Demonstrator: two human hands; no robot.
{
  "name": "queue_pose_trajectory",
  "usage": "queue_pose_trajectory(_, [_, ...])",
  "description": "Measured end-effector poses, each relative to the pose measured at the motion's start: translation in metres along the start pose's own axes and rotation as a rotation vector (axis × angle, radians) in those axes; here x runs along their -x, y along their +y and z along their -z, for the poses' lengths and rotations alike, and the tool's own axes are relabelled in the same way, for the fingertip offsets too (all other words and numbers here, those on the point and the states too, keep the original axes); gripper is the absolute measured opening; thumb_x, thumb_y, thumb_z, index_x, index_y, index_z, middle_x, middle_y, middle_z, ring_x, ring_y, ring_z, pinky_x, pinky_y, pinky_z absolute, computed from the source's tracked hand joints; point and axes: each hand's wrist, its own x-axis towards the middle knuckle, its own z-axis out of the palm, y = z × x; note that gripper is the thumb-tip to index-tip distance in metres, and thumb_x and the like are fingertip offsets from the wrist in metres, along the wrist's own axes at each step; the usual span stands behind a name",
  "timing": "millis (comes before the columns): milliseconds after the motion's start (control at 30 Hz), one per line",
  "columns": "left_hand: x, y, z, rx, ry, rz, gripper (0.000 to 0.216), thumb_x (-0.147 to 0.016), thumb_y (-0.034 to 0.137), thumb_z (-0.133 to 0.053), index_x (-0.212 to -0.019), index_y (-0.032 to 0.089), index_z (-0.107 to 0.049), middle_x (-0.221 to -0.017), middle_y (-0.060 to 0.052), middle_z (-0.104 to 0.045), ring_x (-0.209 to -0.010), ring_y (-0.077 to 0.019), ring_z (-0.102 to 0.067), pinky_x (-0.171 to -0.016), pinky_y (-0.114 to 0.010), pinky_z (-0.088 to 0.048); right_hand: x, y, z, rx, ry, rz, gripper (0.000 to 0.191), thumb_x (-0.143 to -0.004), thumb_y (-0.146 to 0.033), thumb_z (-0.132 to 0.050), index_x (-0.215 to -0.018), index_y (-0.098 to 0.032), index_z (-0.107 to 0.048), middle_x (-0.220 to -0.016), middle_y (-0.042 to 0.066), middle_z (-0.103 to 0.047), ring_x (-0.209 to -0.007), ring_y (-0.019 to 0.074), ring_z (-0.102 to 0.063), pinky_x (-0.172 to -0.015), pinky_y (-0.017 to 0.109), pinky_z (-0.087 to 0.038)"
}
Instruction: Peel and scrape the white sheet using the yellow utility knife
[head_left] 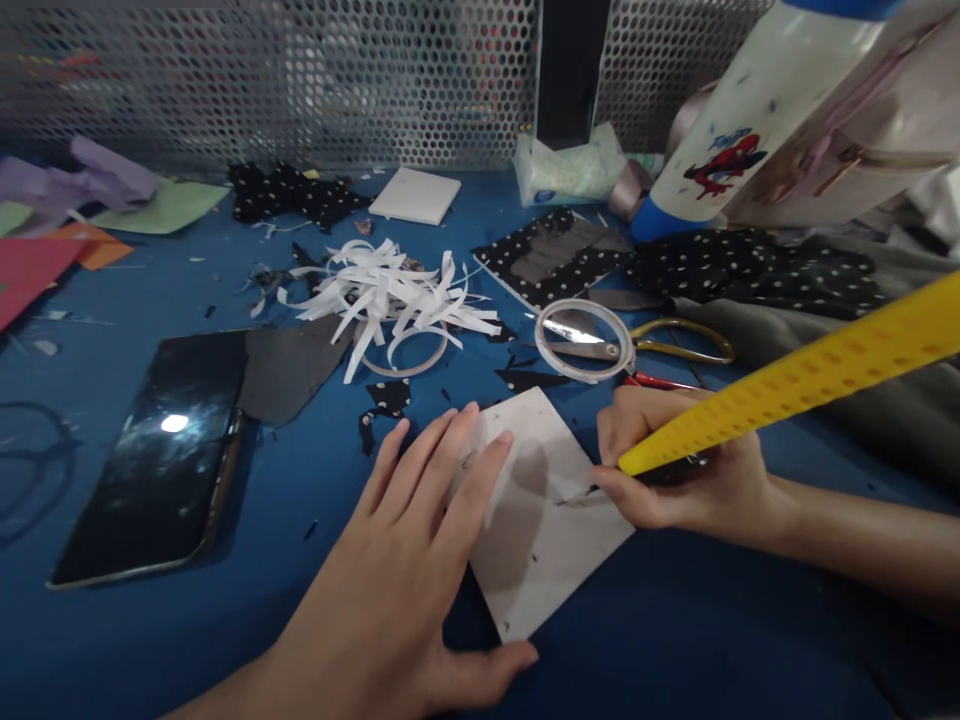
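Observation:
A square white card (551, 560) lies turned cornerwise on the blue table, with a few dark specks on it. My left hand (397, 570) is open, fingertips resting on the card's left side and the thumb near its lower corner. My right hand (697, 480) is closed around a thin, dark-pointed writing tool whose tip touches the card. A long yellow dimpled shaft (795, 390) crosses in front of this hand and runs off to the right; whether it belongs to the same tool I cannot tell.
Behind the card are white paper strips (397, 285), clear ring-shaped tape (538, 340) and scissors (679, 340). A phone (161, 450) lies left. Polka-dot fabric (555, 255), a white pad (416, 195) and a bottle (757, 120) stand or lie farther back, before a perforated metal panel (412, 80).

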Motion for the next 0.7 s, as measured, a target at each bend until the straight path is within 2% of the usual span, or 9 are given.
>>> queue_pose_trajectory(500, [-0.0007,0.0,-0.0011,-0.017,0.002,-0.002,0.126,-0.064,0.068,-0.073,-0.161,0.015,-0.014,-0.168,-0.014,-0.015,-0.152,-0.0359,-0.019,-0.124,-0.048,-0.004,-0.0014,-0.0055,0.0008,0.021,0.001,0.006,0.032,-0.083,-0.018,-0.074,-0.07,-0.024,-0.045,-0.058,-0.005,-0.048,-0.044,0.0091,-0.048,-0.038,0.024,-0.03])
queue_pose_trajectory(700, [-0.0008,-0.0002,-0.0003,-0.012,-0.006,0.001,0.126,-0.064,0.07,-0.073,-0.161,0.015,-0.014,-0.168,-0.015,-0.015,-0.151,-0.0374,-0.021,-0.124,-0.051,-0.007,-0.0019,-0.0059,0.0008,0.009,0.007,-0.012,0.032,-0.082,-0.02,-0.074,-0.069,-0.023,-0.045,-0.058,-0.005,-0.048,-0.044,0.009,-0.048,-0.038,0.024,-0.03])
